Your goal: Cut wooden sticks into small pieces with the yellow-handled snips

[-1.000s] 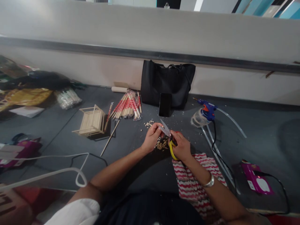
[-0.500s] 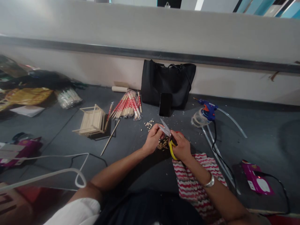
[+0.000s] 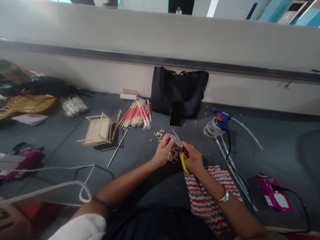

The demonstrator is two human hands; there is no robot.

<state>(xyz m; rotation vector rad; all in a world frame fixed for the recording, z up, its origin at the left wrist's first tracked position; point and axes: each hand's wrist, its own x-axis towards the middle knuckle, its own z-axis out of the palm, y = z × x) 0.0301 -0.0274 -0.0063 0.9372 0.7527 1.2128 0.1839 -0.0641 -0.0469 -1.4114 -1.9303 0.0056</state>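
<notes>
My right hand (image 3: 192,160) is closed around yellow-handled scissors (image 3: 180,150), whose blades point up and left. My left hand (image 3: 163,150) pinches something small at the blades; I cannot make out what it is. Under both hands lies a pile of small wooden cut pieces (image 3: 173,155) on the grey floor. More cut bits (image 3: 158,134) are scattered just beyond. My right wrist wears a silver bangle (image 3: 223,196).
A black bag (image 3: 178,89) and a black phone (image 3: 176,113) stand by the wall. Wrapped chopsticks (image 3: 136,115), a stick frame (image 3: 98,129) and one loose stick (image 3: 117,148) lie left. A blue glue gun (image 3: 221,118), glue sticks (image 3: 231,160), striped cloth (image 3: 205,190) and pink box (image 3: 273,196) lie right.
The scissor blades have closed somewhat between my hands. The view has tilted slightly; my hands stay in the same place.
</notes>
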